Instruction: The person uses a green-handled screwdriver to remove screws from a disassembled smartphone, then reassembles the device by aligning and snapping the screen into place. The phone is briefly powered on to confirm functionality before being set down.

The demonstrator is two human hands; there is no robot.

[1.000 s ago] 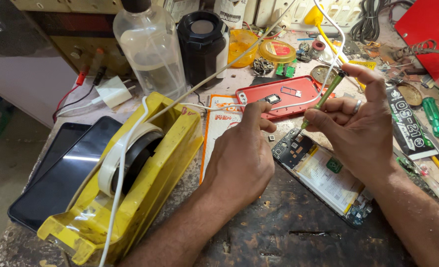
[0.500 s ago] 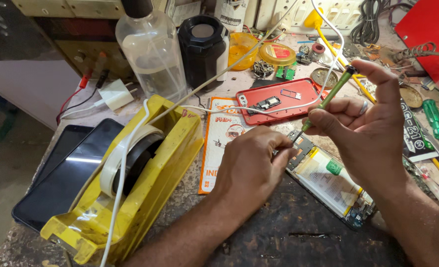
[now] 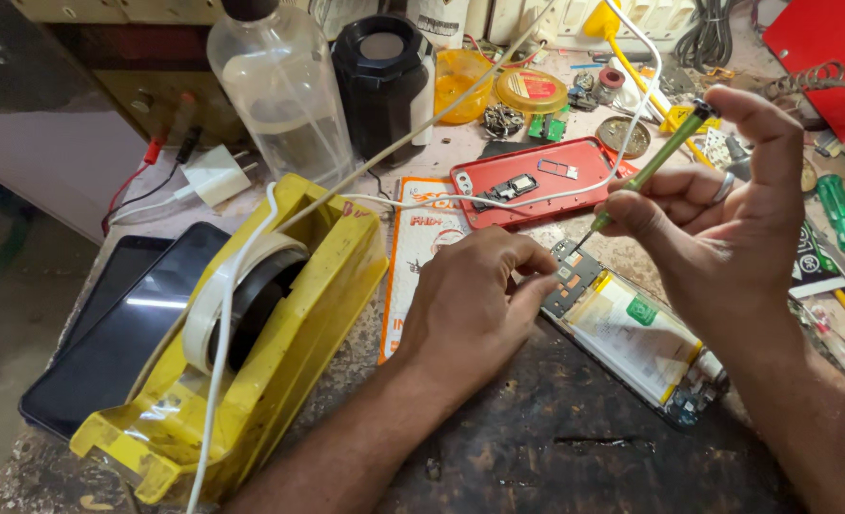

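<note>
An opened phone lies face down on the dark bench, its battery and circuit board exposed. My left hand rests curled on the bench, fingertips touching the phone's top left corner. My right hand pinches a thin green screwdriver with its tip pointing down at the phone's upper end. Just beyond lies the red back cover, inside up.
A big yellow tape dispenser sits at left with a dark phone screen beside it. A clear bottle, a black cylinder, a white cable, a printed card and small parts crowd the back. More screwdrivers lie at right.
My left hand has pulled back from the red cover to the phone's corner. The right hand with the screwdriver has shifted slightly, its tip now over the phone's upper end.
</note>
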